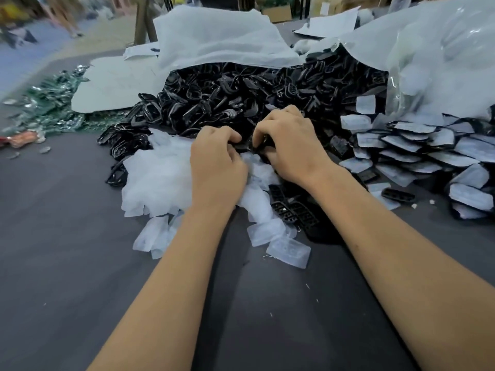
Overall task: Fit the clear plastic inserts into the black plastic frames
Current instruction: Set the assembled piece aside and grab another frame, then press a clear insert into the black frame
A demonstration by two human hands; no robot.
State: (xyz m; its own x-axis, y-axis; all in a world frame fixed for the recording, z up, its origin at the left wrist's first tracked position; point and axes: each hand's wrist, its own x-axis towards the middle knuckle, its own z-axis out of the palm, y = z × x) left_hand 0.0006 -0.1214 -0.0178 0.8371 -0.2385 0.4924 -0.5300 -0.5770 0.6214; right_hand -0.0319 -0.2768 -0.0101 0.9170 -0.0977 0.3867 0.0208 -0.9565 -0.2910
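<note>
A big heap of black plastic frames (227,97) spills from an opened bag at the table's middle. A pile of clear plastic inserts (158,175) lies just in front of it, under my left wrist. My left hand (217,162) and my right hand (289,145) meet above the inserts, fingers curled, both gripping one black frame (261,145) between them. My fingers mostly hide the frame, so I cannot tell whether an insert sits in it.
Rows of frames with inserts fitted (417,153) are stacked at the right. A few black grille parts (292,210) lie near my right forearm. Clear plastic bags (434,57) and white sheets (214,36) cover the back. Green shiny scraps (51,103) lie at the left on the dark table (67,263).
</note>
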